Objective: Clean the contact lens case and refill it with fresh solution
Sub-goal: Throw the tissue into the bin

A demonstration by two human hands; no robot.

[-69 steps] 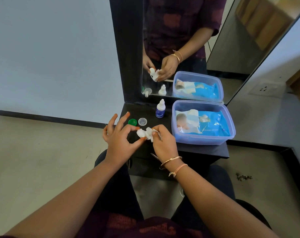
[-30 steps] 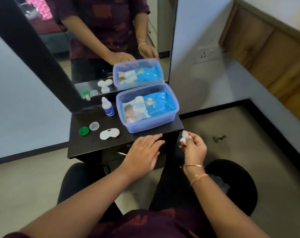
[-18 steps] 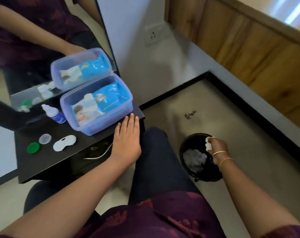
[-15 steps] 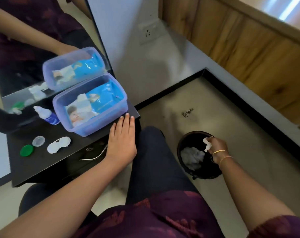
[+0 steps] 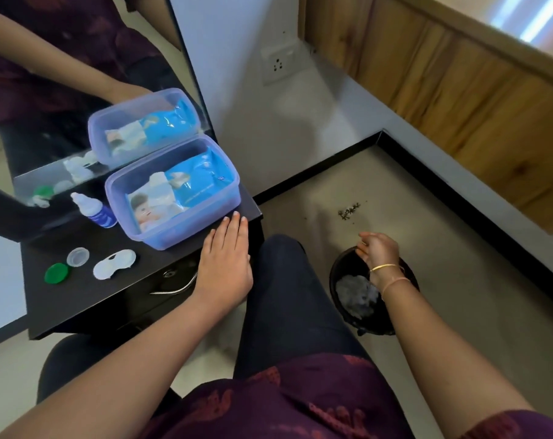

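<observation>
Our left hand [image 5: 226,264] lies flat, empty, at the counter's [image 5: 78,299] right edge; our right hand [image 5: 378,253] hangs loosely spread, empty, over one bin [image 5: 338,270]; one lens case [image 5: 114,263], two caps.

A home dressing corner: mirror [image 5: 78,74] over a small black vanity table [image 5: 88,299], wall socket [image 5: 276,63], wooden panelling [image 5: 458,83].

At upper left my mirror [image 5: 78,74] stands over the black dresser top [image 5: 88,299]. A white wall with a socket [image 5: 276,63] meets wooden panelling [image 5: 458,90] at upper right; beige floor [image 5: 443,248] below.
</observation>
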